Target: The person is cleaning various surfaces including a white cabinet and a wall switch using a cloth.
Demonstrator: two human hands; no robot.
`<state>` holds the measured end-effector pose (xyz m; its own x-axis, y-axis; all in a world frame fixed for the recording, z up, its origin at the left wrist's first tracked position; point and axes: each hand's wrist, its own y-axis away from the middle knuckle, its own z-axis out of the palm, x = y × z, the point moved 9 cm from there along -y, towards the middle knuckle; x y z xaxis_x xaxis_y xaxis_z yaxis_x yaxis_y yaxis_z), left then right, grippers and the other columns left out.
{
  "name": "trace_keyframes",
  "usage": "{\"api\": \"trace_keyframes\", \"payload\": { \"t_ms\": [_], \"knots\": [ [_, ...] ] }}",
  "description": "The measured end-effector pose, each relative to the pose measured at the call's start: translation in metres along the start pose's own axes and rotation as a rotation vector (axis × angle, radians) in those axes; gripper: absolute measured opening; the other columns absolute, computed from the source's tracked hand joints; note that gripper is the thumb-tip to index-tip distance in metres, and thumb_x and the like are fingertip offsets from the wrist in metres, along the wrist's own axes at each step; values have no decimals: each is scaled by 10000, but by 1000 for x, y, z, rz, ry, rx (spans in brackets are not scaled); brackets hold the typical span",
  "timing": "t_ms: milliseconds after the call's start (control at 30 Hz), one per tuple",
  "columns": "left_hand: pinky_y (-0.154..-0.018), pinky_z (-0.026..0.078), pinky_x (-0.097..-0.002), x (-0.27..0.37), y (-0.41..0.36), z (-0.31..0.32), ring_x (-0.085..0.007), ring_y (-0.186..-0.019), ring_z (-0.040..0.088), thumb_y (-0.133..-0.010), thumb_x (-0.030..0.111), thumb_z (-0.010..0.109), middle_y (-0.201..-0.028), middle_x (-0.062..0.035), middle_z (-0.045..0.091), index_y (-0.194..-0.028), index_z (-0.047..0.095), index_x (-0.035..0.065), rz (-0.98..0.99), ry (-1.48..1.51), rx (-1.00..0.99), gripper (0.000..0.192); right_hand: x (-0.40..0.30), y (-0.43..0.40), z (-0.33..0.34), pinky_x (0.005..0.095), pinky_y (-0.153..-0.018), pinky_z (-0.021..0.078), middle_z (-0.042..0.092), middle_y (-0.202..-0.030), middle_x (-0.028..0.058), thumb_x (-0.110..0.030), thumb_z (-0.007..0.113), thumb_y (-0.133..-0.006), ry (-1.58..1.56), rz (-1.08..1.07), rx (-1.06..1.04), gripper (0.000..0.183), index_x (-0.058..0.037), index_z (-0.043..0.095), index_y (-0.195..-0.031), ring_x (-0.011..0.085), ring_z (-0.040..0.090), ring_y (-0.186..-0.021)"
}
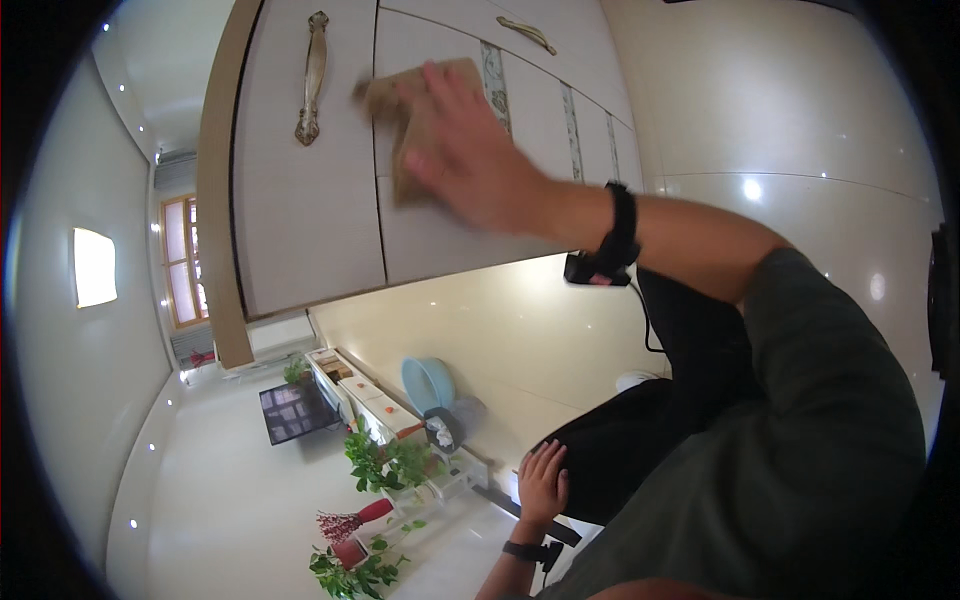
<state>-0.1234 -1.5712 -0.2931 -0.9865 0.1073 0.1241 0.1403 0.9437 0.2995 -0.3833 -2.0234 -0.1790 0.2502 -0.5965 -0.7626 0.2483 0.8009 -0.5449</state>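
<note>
My right hand (480, 150), blurred, presses a brown cloth (416, 176) flat against the front of a white cabinet (307, 217). The cloth lies across the seam between two panels, and one corner of it sticks out beyond my fingertips. Close by on the cabinet is an ornate brass-coloured handle (313, 79). Another such handle (527, 34) sits on a neighbouring panel. Patterned strips (495, 79) run between the lower panels. Resting on my black-trousered knee (600, 450), my left hand (541, 478) holds nothing and has its fingers slightly apart. Black straps with small devices circle both wrists.
A wood-coloured top edge (217, 187) borders the cabinet. Glossy pale floor tiles (727, 112) spread around me. Further off stand a blue basin (427, 382), a bin (442, 431), a low white cabinet (379, 405), a television (294, 412) and leafy plants (375, 454).
</note>
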Motion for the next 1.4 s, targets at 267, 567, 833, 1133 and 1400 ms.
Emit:
{"api": "trace_keyframes", "payload": {
  "t_ms": [267, 567, 833, 1133, 1400],
  "knots": [
    [-1183, 464, -504, -14, 17, -3, -296, -1341, 692, -911, 93, 597, -1389, -94, 770, -1258, 786, 91, -51, 91, 158, 396, 0, 63, 34, 649, -1339, 105, 132, -1811, 322, -524, 612, -1068, 354, -220, -335, 864, -54, 316, -1730, 535, 90, -1682],
    [-1161, 475, -515, -13, 4, -11, -315, -1321, 697, -895, 67, 597, -1363, -93, 778, -1226, 778, 76, -6, 99, 153, 378, 77, -60, 9, 588, -1348, 165, 168, -1802, 321, -578, 499, -1108, 451, -75, 44, 868, 2, 294, -1721, 520, 190, -1655],
    [-1182, 462, -517, -18, -1, 2, -322, -1340, 686, -929, 106, 580, -1378, -89, 772, -1213, 778, 83, -23, 76, 155, 347, 13, 41, 19, 603, -1360, 165, 173, -1827, 239, -297, 576, -1093, 424, -324, -347, 723, -74, 312, -1728, 477, 156, -1683],
    [-1188, 461, -521, -14, -27, -7, -334, -1337, 685, -943, 97, 574, -1352, -107, 777, -1198, 769, 62, 6, 100, 174, 322, 94, 0, 9, 547, -1369, 153, 145, -1806, 297, -370, 448, -1151, 184, -152, -146, 723, 30, 253, -1722, 497, 121, -1677],
    [-1156, 489, -518, -27, -29, -5, -347, -1311, 696, -939, 87, 577, -1338, -112, 780, -1166, 769, 49, 28, 145, 183, 300, 58, 3, 11, 569, -1353, 213, 278, -1717, 377, -207, 525, -1095, 1224, -74, -606, 637, 76, 383, -1647, 531, 316, -1586]
  ]
}}
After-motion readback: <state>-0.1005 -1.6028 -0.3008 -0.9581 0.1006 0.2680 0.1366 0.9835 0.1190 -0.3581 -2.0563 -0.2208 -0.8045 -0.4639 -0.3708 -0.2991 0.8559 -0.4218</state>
